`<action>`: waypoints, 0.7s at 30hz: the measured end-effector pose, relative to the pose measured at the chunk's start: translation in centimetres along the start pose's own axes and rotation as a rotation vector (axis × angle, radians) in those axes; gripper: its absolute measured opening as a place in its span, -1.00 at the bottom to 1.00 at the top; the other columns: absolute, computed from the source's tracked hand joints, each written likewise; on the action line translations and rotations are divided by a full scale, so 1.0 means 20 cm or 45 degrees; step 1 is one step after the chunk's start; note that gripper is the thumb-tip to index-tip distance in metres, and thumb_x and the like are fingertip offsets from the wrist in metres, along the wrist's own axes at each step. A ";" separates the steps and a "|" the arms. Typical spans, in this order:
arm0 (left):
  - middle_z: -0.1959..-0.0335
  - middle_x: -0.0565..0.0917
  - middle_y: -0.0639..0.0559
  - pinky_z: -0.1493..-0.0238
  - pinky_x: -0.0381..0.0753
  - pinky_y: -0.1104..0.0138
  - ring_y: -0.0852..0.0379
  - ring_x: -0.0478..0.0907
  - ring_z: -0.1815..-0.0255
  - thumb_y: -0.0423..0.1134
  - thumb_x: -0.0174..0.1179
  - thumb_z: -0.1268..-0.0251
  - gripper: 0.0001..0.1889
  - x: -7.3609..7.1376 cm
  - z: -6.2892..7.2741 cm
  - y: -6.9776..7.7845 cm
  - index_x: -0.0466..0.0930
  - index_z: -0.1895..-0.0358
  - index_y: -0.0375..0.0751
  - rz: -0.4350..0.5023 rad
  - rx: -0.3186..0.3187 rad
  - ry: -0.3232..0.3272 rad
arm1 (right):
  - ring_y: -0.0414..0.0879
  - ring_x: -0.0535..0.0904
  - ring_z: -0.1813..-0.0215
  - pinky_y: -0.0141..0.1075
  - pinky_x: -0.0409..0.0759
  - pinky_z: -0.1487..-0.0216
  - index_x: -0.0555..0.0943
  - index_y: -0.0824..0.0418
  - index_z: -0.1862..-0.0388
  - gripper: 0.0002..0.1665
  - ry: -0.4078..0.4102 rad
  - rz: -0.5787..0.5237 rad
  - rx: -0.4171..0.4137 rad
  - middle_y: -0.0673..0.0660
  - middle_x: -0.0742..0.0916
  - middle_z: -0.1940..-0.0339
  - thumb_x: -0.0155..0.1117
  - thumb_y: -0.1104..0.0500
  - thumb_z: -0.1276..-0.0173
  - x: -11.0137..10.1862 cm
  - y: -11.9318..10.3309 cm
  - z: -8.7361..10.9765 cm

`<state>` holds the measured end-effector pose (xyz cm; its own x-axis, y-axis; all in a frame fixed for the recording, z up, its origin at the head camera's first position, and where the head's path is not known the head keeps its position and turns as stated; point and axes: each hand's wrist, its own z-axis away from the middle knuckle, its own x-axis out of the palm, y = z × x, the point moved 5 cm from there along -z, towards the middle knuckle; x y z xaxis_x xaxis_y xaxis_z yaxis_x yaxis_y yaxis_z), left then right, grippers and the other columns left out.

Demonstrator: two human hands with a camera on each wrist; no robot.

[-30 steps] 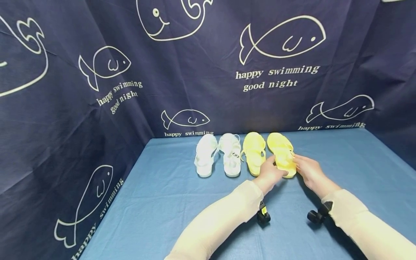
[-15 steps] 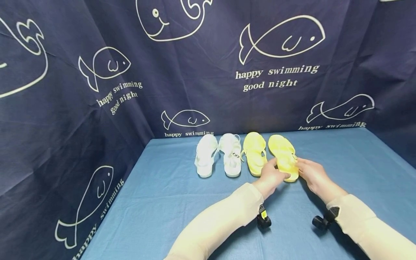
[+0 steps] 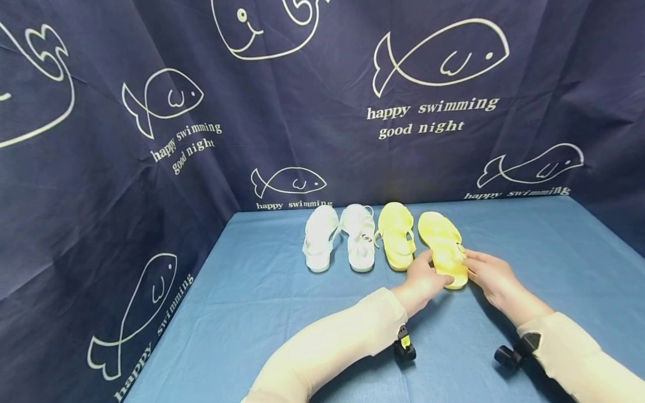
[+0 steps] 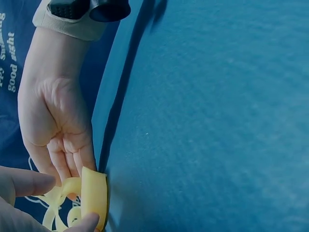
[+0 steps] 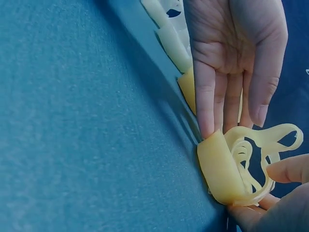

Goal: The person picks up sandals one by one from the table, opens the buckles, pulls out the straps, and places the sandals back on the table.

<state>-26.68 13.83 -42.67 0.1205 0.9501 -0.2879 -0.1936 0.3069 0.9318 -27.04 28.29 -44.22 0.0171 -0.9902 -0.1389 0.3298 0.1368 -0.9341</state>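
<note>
The rightmost yellow sandal (image 3: 440, 240) lies at a slant, toe away from me, held at its heel end from both sides. My left hand (image 3: 419, 282) grips the left of the heel; my right hand (image 3: 496, 277) holds the right side near the strap. In the left wrist view, the right hand (image 4: 60, 116) reaches down to the heel (image 4: 92, 195). The right wrist view shows the left hand (image 5: 224, 53) with fingertips against the sandal's heel edge (image 5: 219, 166). Left of it lies the other yellow sandal (image 3: 397, 238).
Two pale mint-white sandals, the left one (image 3: 318, 240) and the right one (image 3: 360, 240), stand left of the yellow ones. Blue cloth (image 3: 252, 280) covers the table. Dark blue curtains (image 3: 327, 123) with fish prints rise behind and at the left.
Both hands have drawn the rightmost yellow sandal toward me and slightly right. A wider gap now separates it from the other yellow sandal; the remaining sandals stay in place.
</note>
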 end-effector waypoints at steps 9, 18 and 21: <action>-0.16 0.58 -0.04 0.05 0.66 0.27 0.03 0.60 -0.08 -0.51 0.39 -0.02 -0.28 -0.01 0.07 -0.02 0.40 -0.33 -0.13 0.084 -0.002 -0.046 | -0.22 0.32 -0.42 -0.35 0.36 -0.33 -0.09 0.35 -0.54 -0.21 -0.071 0.043 -0.035 0.34 0.01 -0.57 -0.04 0.05 -0.53 -0.01 0.03 0.06; -0.21 0.55 0.08 0.03 0.65 0.29 0.05 0.58 -0.13 -0.46 0.39 -0.05 -0.32 -0.04 0.12 -0.05 0.42 -0.31 -0.06 0.082 0.010 -0.116 | -0.74 0.41 0.28 -0.61 0.57 0.06 -0.04 0.39 -0.52 -0.16 -0.055 -0.016 -0.024 0.37 -0.01 -0.56 0.04 0.01 -0.50 -0.01 0.05 0.12; -0.18 0.56 0.07 0.03 0.65 0.29 0.04 0.59 -0.13 -0.49 0.38 -0.05 -0.35 -0.04 0.15 -0.06 0.45 -0.27 -0.07 0.103 0.028 -0.135 | -0.49 0.56 0.02 -0.52 0.57 -0.05 -0.01 0.37 -0.52 -0.16 -0.042 0.034 -0.006 0.37 0.01 -0.56 0.02 -0.04 -0.51 0.00 0.07 0.15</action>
<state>-23.61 12.44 -42.96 0.2076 0.9601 -0.1875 -0.1855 0.2268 0.9561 -23.69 28.43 -44.49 0.0573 -0.9865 -0.1532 0.3241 0.1636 -0.9318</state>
